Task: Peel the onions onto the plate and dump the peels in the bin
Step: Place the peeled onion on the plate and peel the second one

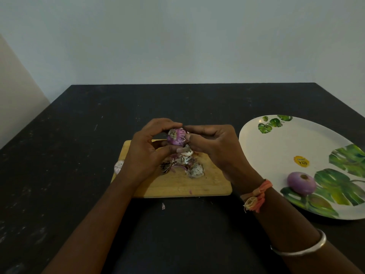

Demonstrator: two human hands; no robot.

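1. The table (79, 135) is dark and bears everything. No bin is in view.
2. The plate (276, 147) lies at 3 o'clock from the board, well apart from the hands.
3. The board (177, 184) sits under the hands.
4. The left hand (146, 151) curls round the onion from 9 o'clock, holding it above the board.
5. The right hand (215, 149), at the onion's 3 o'clock, pinches its skin between thumb and fingers.
6. The peels (185, 165) are heaped on the board, at 6 o'clock from the onion.
7. The peeled onion (301, 182) rests near the plate's 6 o'clock rim.
8. The onion (176, 137) is partly bare purple, with dry skin at its top, so peeling seems about midway.
9. A spare onion (118, 167) peeks out at the board's 9 o'clock edge.
10. Next, the right hand likely needs to pull the skin free against a firm left hold.
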